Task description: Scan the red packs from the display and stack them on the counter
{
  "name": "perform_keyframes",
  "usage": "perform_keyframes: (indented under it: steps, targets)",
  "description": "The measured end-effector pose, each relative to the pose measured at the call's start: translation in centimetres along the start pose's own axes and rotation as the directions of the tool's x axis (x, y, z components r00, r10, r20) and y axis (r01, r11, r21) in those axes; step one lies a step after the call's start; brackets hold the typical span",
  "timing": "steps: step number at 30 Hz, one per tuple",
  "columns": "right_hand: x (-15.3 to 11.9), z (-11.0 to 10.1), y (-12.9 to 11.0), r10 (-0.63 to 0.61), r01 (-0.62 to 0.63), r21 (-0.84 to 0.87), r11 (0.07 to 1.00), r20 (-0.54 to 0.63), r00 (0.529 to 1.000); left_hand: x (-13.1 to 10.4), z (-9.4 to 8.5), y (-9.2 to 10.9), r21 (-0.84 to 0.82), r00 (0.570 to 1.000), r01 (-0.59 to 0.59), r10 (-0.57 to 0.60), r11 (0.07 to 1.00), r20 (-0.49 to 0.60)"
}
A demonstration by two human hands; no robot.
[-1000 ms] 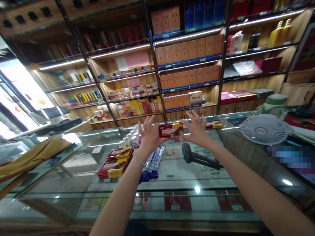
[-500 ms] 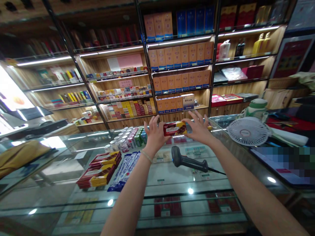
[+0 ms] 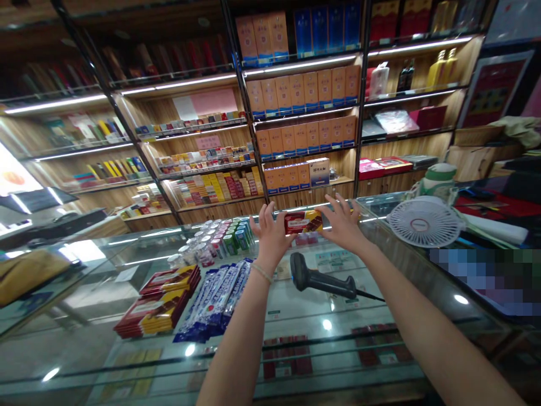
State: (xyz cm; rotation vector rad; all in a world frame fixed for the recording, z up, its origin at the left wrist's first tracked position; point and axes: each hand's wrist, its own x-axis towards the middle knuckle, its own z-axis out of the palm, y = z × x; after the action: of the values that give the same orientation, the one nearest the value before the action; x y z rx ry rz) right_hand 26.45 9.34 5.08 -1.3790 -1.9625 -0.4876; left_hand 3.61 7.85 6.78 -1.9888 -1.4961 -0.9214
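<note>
Left hand (image 3: 273, 237) and right hand (image 3: 341, 226), part-open, pinch packet (image 3: 302, 222) at opposite ends. Long axis runs crosswise between them.

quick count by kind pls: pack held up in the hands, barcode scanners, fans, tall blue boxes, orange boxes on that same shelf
Chocolate snack pack, held between left hand and right hand: 1
Barcode scanner: 1
White fan: 1
Tall blue boxes: 4
Orange boxes on their shelf: 3
Total: 10
</note>
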Motion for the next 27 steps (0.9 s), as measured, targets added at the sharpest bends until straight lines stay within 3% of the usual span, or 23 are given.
perform_keyframes:
  steps: [9, 14, 27]
  targets:
    - [-0.6, -1.2, -0.8, -0.043, 0.043, 0.003, 0.999, -0.041, 0.998, -0.8, -0.2, 0.1, 0.020, 1.000, -0.016, 0.017, 1.000, -0.020]
    - [-1.0, -2.1, -1.9, -0.112, 0.112, -0.005, 0.994, -0.072, 0.991, -1.2, -1.0, 0.4, 0.040, 0.996, -0.093, 0.093, 0.995, -0.003]
    - [-1.6, -2.1, -3.5, -0.213, 0.217, 0.038, 0.975, -0.088, 0.973, -1.9, -1.4, 1.0, 0.020, 0.985, -0.174, 0.173, 0.985, 0.014]
